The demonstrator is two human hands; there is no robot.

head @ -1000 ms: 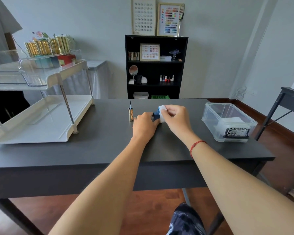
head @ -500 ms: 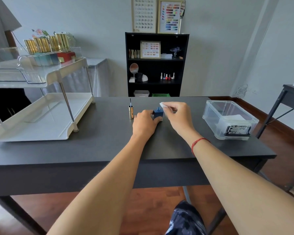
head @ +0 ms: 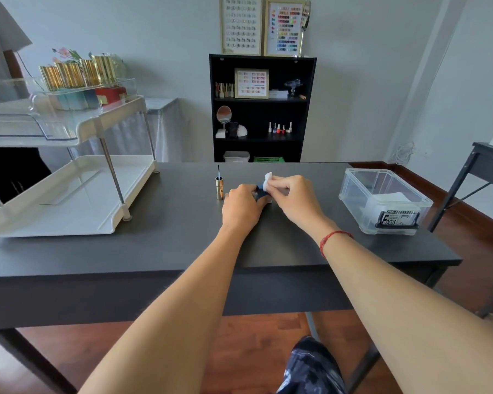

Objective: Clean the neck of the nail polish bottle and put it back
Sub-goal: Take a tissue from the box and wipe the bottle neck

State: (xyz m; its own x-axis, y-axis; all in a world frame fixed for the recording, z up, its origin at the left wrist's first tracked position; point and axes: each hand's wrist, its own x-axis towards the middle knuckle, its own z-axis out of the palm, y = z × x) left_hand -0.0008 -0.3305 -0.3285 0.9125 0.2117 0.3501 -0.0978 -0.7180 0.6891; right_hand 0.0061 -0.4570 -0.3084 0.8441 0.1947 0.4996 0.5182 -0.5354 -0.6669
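Observation:
A small blue nail polish bottle (head: 260,192) stands on the dark table (head: 182,240), mostly hidden between my hands. My left hand (head: 241,207) grips its body from the left. My right hand (head: 292,199) pinches a white cotton pad (head: 268,181) and presses it against the top of the bottle. The gold cap (head: 219,188) stands upright to the left of my left hand, its dark brush pointing up.
A white two-tier rack (head: 69,200) takes up the table's left side, with gold-capped bottles (head: 77,73) in a clear tray on its upper shelf. A clear plastic box (head: 384,203) with pads sits at the right. A black bookshelf (head: 262,109) stands behind the table.
My right hand has kept rubbing the pad around the bottle's top, shifting slightly. My left hand stays on the bottle. The cap has not moved.

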